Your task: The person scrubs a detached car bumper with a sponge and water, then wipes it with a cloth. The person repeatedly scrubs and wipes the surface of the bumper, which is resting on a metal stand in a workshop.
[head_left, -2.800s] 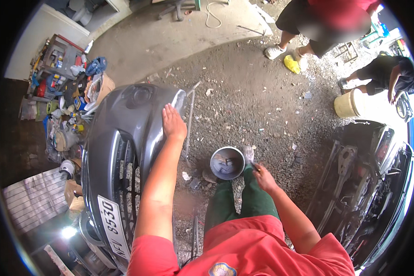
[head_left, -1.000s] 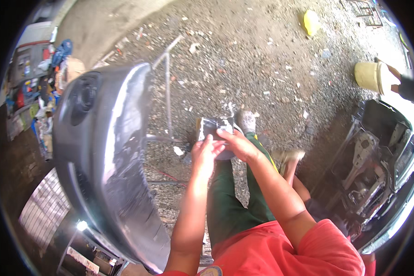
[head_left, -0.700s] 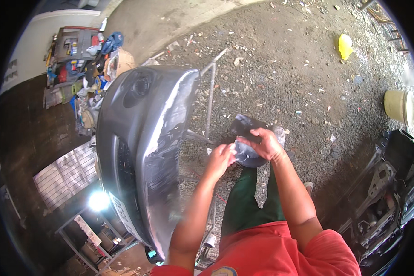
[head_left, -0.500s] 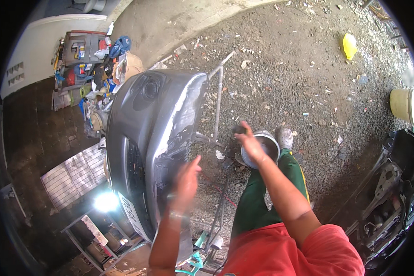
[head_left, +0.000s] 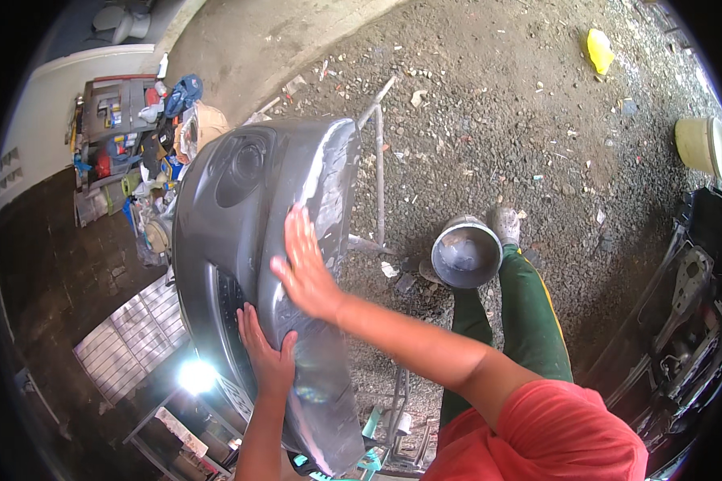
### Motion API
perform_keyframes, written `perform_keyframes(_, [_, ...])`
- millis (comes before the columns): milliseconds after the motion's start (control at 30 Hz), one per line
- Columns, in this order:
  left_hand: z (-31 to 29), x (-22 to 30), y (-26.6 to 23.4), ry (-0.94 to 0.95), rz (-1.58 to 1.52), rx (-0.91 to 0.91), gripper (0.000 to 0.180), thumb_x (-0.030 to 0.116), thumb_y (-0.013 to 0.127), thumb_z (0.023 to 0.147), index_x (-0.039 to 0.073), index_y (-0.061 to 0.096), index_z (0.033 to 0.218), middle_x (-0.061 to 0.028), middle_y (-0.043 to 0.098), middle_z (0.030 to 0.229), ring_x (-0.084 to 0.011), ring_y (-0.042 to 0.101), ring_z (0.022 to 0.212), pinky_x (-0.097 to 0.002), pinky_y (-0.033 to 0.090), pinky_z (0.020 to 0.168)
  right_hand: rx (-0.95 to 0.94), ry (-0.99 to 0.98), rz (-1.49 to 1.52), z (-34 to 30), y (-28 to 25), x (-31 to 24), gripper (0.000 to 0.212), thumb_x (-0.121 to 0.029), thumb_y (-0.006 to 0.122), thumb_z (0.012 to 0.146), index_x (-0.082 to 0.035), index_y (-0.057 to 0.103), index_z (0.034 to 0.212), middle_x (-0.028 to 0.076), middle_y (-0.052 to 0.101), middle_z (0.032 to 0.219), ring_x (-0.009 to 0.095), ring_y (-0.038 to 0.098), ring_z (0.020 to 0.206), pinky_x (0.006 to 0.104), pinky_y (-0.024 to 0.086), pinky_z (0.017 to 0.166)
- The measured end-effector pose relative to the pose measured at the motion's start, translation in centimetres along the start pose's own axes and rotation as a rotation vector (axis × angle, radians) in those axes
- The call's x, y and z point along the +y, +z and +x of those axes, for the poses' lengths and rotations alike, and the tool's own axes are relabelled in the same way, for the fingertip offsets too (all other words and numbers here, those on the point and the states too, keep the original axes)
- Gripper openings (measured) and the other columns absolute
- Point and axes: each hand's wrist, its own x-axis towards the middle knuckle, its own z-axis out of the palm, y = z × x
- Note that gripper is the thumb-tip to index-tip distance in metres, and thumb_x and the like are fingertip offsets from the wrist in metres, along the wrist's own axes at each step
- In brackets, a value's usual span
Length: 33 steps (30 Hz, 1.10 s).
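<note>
A dark grey car bumper (head_left: 217,180) stretches from top to bottom left of the middle, with a pale worn strip along its edge. My right hand (head_left: 306,272) lies on the bumper's edge, its fingers stretched out and its thumb apart. My left hand (head_left: 268,358) rests on the bumper nearer to me, beside the dark grille slot, with fingers extended and thumb spread. Nothing shows in either hand, though the undersides of both palms are hidden. Beside my feet stands a bucket (head_left: 498,264) with greyish liquid in it.
A metal pipe stand (head_left: 380,176) holds up the bumper. At the left are a cluttered shelf (head_left: 104,120) and a bright lamp (head_left: 196,377). Dark car parts (head_left: 690,305) and a cream bucket (head_left: 694,144) stand at the right. A yellow bag (head_left: 598,52) lies on the gravel.
My right hand has swung left from above the bucket onto the bumper. My left hand, blurred before, has shifted left and now rests on the bumper. The view has moved slightly.
</note>
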Motion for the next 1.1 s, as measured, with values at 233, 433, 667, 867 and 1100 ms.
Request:
perform_keyframes(233, [0.9, -0.3, -0.4, 0.079, -0.133, -0.014, 0.087, 0.023, 0.068, 0.090, -0.004, 0.019, 0.155, -0.0247, 0.018, 0.163, -0.0402, 0.012, 0.153, -0.0509, 0.013, 0.124, 0.048, 0.011, -0.017, 13.4, -5.2, 7.9, 0.076, -0.049, 0.032, 0.106, 0.004, 0.013, 0.157, 0.025, 0.006, 0.166, 0.039, 0.003, 0.154, 0.0454, 0.003, 0.125])
perform_keyframes(433, [0.0, -0.9, 0.2, 0.044, -0.170, -0.034, 0.086, 0.027, 0.067, 0.093, -0.004, 0.017, 0.156, -0.0243, 0.015, 0.164, -0.0398, 0.014, 0.153, -0.0500, 0.012, 0.123, -0.125, -0.193, -0.045, 5.9, -3.0, 5.3, 0.078, -0.052, 0.033, 0.105, 0.003, 0.014, 0.157, 0.024, 0.009, 0.166, 0.038, 0.004, 0.155, 0.0498, 0.006, 0.125])
perform_keyframes(667, [0.6, -1.1, -0.2, 0.037, -0.150, -0.066, 0.088, 0.040, 0.064, 0.095, -0.003, 0.016, 0.155, -0.0267, 0.014, 0.163, -0.0428, 0.016, 0.152, -0.0519, 0.014, 0.122, 0.031, -0.045, -0.067, 16.3, -6.5, 10.9, 0.080, -0.053, 0.032, 0.105, 0.004, 0.014, 0.157, 0.025, 0.012, 0.165, 0.038, 0.007, 0.154, 0.0498, 0.006, 0.125])
perform_keyframes(867, [0.0, -1.2, 0.2, -0.029, -0.179, -0.069, 0.090, 0.043, 0.066, 0.093, -0.003, 0.018, 0.154, -0.0287, 0.014, 0.162, -0.0444, 0.016, 0.151, -0.0529, 0.015, 0.122, -0.217, -0.322, -0.112, 7.8, -4.4, 7.7, 0.078, -0.057, 0.028, 0.104, -0.006, 0.011, 0.161, 0.019, 0.007, 0.167, 0.033, 0.005, 0.155, 0.0490, 0.007, 0.125])
perform_keyframes(1100, [0.5, -1.2, -0.1, -0.013, -0.161, -0.084, 0.090, 0.044, 0.065, 0.094, -0.002, 0.018, 0.155, -0.0290, 0.017, 0.162, -0.0449, 0.018, 0.151, -0.0522, 0.016, 0.121, 0.036, -0.094, -0.103, 11.5, -3.9, 9.6, 0.080, -0.052, 0.032, 0.104, 0.003, 0.010, 0.158, 0.027, 0.007, 0.165, 0.039, 0.005, 0.154, 0.0471, 0.004, 0.125])
